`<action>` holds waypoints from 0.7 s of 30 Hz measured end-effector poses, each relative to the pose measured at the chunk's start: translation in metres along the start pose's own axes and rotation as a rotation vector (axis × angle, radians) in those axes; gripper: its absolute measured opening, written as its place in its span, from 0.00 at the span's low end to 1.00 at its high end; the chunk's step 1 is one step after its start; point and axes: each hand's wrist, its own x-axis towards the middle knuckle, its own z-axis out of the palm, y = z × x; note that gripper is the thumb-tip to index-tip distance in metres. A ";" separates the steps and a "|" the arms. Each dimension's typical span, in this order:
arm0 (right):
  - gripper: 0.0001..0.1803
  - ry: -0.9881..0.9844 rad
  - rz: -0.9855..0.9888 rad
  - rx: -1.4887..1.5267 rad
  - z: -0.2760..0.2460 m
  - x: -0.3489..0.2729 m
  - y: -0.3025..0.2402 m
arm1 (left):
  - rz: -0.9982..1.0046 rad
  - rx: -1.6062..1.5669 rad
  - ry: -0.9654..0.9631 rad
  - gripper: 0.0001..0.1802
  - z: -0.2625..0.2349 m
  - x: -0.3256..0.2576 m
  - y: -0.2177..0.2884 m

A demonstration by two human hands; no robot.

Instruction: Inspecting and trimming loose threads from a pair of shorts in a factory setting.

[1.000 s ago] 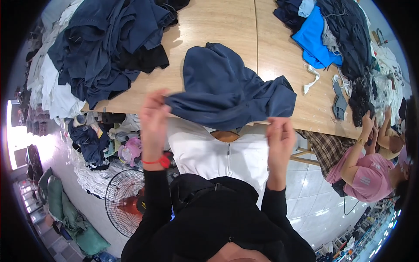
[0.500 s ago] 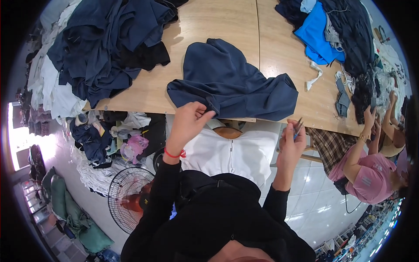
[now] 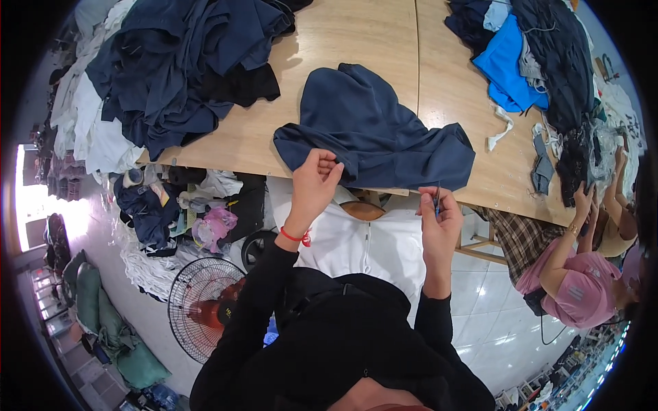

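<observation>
Closer than before to the wood-grained worktop [image 3: 349, 38] and the smooth, rumpled navy garment [image 3: 370, 113] on it is the right hand [image 3: 443, 218], nearly closed; the left hand [image 3: 314, 183], half-curled, overlaps its folds, grip unclear. The right pinches a slim, pointed blue tool [image 3: 436, 202].

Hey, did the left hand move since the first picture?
Yes, to the right: the left hand is now closer to the straight table seam than it was then.
</observation>
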 end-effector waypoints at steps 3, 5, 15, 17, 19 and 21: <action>0.05 -0.022 0.019 0.002 0.004 -0.001 -0.006 | -0.112 -0.010 -0.075 0.15 0.001 -0.004 -0.003; 0.05 -0.023 0.009 -0.008 0.003 -0.004 -0.005 | -0.116 -0.042 -0.132 0.14 0.002 -0.002 -0.001; 0.05 -0.059 -0.149 -0.101 0.010 -0.013 -0.021 | -0.124 -0.567 -0.280 0.15 -0.009 -0.020 0.085; 0.09 -0.088 -0.318 -0.190 0.021 -0.013 -0.036 | -0.087 -0.558 -0.299 0.15 -0.008 -0.025 0.095; 0.11 -0.103 -0.536 -0.208 0.033 -0.010 -0.051 | -0.046 -0.549 -0.313 0.15 -0.009 -0.031 0.105; 0.12 -0.107 -0.570 -0.238 0.039 -0.013 -0.055 | -0.054 -0.581 -0.294 0.16 -0.009 -0.036 0.111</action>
